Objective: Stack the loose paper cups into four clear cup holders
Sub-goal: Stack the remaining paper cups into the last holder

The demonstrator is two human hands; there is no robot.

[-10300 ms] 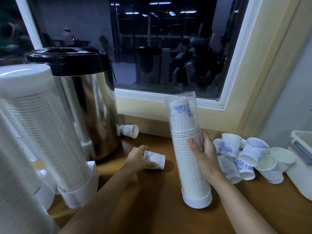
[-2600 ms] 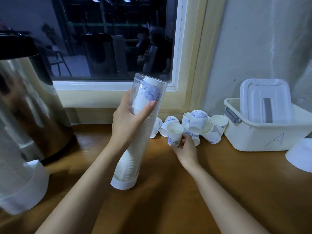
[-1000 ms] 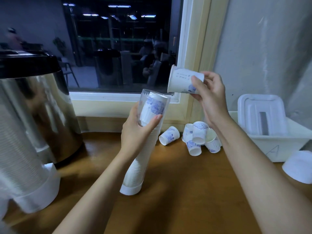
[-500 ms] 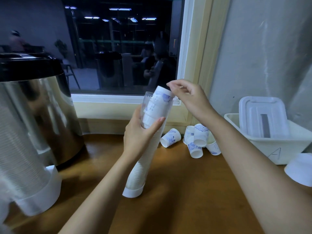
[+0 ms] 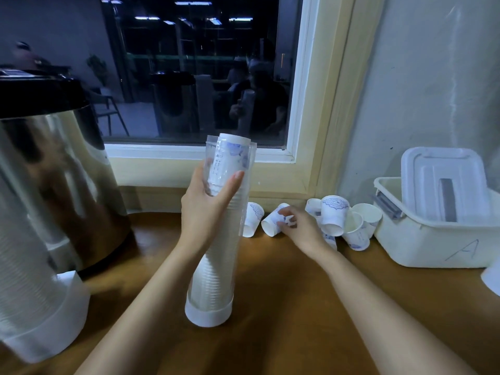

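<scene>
At the middle of the wooden counter [image 5: 297, 307] stands the clear cup holder [image 5: 213, 266], upright on its white base and packed with nested cups almost to its open top. The top cup [image 5: 232, 155] sits bottom-up and pokes just above the rim. The left hand [image 5: 208, 209] wraps the upper part of the tube, fingers and thumb curled round it, and steadies it.

Just right of the holder, the right hand [image 5: 300, 228] reaches to the far edge of the counter, its fingertips pinching a loose cup [image 5: 272, 224] that lies on its side with its mouth toward the near left. Another cup [image 5: 253, 219] lies just behind the holder, partly hidden by it. Further right a small heap of cups [image 5: 335, 215] leans against a white bin [image 5: 422, 239], which has its lid [image 5: 443, 182] propped inside it.

On the left a steel urn [image 5: 54, 171] stands, with a second filled holder [image 5: 35, 307] near it.

By my reading the task is far along. This holder looks close to full, one more shows full, and any others are out of view. A handful of loose cups remain, perhaps more than this tube can take.
</scene>
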